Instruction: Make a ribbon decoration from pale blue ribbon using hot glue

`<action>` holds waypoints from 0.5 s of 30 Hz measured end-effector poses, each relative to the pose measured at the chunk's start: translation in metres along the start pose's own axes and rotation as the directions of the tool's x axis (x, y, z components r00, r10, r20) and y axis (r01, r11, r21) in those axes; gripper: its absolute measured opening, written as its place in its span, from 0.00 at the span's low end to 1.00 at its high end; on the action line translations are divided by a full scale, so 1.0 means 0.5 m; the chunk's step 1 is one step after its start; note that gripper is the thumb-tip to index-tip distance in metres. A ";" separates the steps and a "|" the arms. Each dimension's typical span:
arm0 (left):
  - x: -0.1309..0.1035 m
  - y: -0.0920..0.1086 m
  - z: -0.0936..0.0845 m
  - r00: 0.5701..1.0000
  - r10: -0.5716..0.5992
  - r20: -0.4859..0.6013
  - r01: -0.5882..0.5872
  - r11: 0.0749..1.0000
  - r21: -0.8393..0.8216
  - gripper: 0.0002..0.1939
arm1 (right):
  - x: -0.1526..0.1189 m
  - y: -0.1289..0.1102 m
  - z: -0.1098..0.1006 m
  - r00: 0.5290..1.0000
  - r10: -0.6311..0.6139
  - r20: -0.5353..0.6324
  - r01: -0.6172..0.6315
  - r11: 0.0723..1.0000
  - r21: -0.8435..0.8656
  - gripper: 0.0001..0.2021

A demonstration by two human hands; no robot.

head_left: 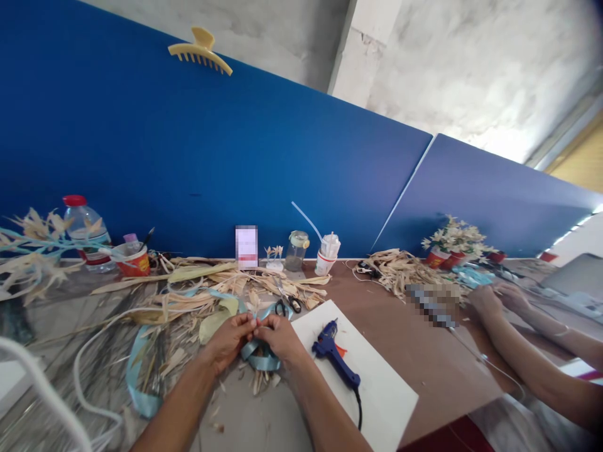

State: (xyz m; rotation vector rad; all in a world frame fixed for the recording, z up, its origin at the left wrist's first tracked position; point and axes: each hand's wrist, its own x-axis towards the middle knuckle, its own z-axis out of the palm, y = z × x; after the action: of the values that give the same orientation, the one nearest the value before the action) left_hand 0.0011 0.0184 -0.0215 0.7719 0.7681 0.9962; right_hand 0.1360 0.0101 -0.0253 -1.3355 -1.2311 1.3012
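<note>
In the head view, my left hand point(230, 342) and my right hand point(279, 339) meet over the near part of the table, fingertips pinched together. Between them a small pale flower of dried husk point(255, 300) points upward, its base hidden by my fingers. Light blue ribbon point(262, 358) loops just under my hands, at my right fingertips, and more of it trails among the husks. Black-handled scissors point(293, 304) lie just beyond my right hand. Loose dried husk strips point(198, 295) spread behind and left of my hands.
A blue glue gun point(336, 355) rests on a white board point(381, 389) to the right. A white cable point(82, 376) curves at left. Along the partition stand a bottle point(88, 235), red cup point(134, 260), phone point(246, 246) and jar point(296, 251). Another person's arms point(513, 333) are at right.
</note>
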 end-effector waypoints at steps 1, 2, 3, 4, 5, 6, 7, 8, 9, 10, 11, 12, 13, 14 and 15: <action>0.002 -0.003 -0.001 1.000 0.006 -0.011 -0.006 1.000 0.028 0.19 | 0.003 0.005 0.000 0.999 -0.030 -0.015 0.029 0.998 -0.061 0.05; 0.003 -0.005 -0.002 1.000 0.009 -0.020 -0.008 0.999 0.054 0.20 | 0.005 0.008 -0.001 0.998 -0.056 -0.021 0.054 0.993 -0.102 0.05; 0.004 -0.007 -0.003 0.999 0.016 -0.029 -0.014 0.997 0.074 0.20 | 0.006 0.011 -0.001 0.997 -0.075 -0.024 0.072 0.989 -0.126 0.05; 0.004 -0.009 -0.005 0.999 0.014 -0.031 -0.011 0.995 0.094 0.21 | 0.006 0.012 -0.001 0.996 -0.086 -0.026 0.082 0.988 -0.134 0.05; 0.005 -0.010 -0.006 0.999 0.014 -0.035 -0.010 0.994 0.110 0.21 | 0.006 0.012 -0.001 0.996 -0.084 -0.025 0.081 0.988 -0.128 0.05; 0.006 -0.010 -0.008 0.999 0.016 -0.039 -0.011 0.992 0.123 0.21 | 0.004 0.010 -0.001 0.997 -0.069 -0.017 0.067 0.992 -0.107 0.05; 0.007 -0.010 -0.009 0.999 0.021 -0.043 -0.015 0.991 0.135 0.21 | 0.001 0.007 -0.001 0.999 -0.045 -0.003 0.045 0.996 -0.073 0.05; 0.008 -0.009 -0.011 0.998 0.034 -0.048 -0.026 0.988 0.151 0.21 | -0.001 0.003 -0.001 1.000 -0.016 0.019 0.017 0.999 -0.034 0.06; 0.009 -0.009 -0.012 0.997 0.052 -0.053 -0.042 0.984 0.175 0.21 | -0.004 -0.001 -0.001 0.999 0.012 0.044 -0.012 1.000 0.007 0.07; 0.009 -0.007 -0.013 0.996 0.074 -0.057 -0.061 0.977 0.205 0.20 | -0.007 -0.005 -0.001 0.997 0.034 0.071 -0.037 0.998 0.047 0.08; 0.010 -0.005 -0.014 0.994 0.097 -0.059 -0.080 0.968 0.239 0.20 | -0.009 -0.009 -0.001 0.995 0.049 0.092 -0.058 0.994 0.090 0.10; 0.009 -0.003 -0.014 0.991 0.117 -0.059 -0.096 0.958 0.272 0.19 | -0.010 -0.011 -0.001 0.993 0.058 0.107 -0.072 0.989 0.130 0.12; 0.009 -0.001 -0.014 0.990 0.132 -0.056 -0.109 0.947 0.301 0.19 | -0.010 -0.012 0.000 0.992 0.060 0.111 -0.077 0.985 0.156 0.14; 0.008 0.001 -0.013 0.989 0.140 -0.049 -0.117 0.939 0.325 0.19 | -0.009 -0.013 0.000 0.993 0.059 0.103 -0.076 0.983 0.165 0.16; 0.007 0.003 -0.013 0.989 0.141 -0.039 -0.120 0.931 0.344 0.20 | -0.008 -0.012 0.001 0.995 0.055 0.087 -0.068 0.985 0.157 0.17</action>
State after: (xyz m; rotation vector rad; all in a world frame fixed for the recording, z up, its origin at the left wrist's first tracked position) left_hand -0.0036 0.0232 -0.0242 1.1079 0.9693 1.0226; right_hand 0.1354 0.0068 -0.0189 -1.2238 -1.1224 1.4793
